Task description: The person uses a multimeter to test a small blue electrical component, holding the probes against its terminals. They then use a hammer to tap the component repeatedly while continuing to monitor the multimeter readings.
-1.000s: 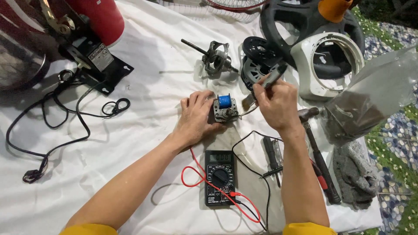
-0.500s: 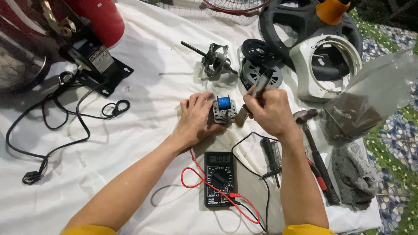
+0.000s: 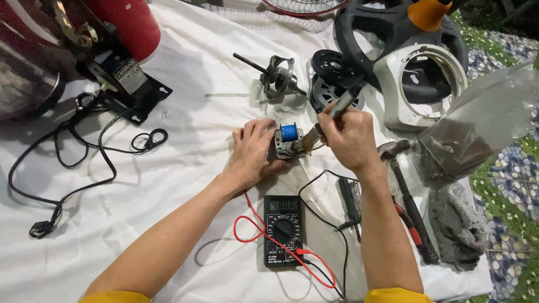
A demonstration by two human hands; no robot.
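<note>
Hands work a small motor on a white sheet.
Left hand (image 3: 255, 157) pins the blue-coiled motor (image 3: 289, 141) down; right hand (image 3: 347, 134) is closed around a tool (image 3: 337, 109), tip at the frame. Firm bracing keeps the tip from slipping.

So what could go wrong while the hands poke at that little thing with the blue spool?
1. The left hand steadies the small metal motor part with the blue coil right where the right hand's grey pen-shaped tool presses, so a slip might jab the fingers.
2. The red lead and black lead of the black multimeter loop near both forearms, so an arm could snag them and drag the meter.
</note>
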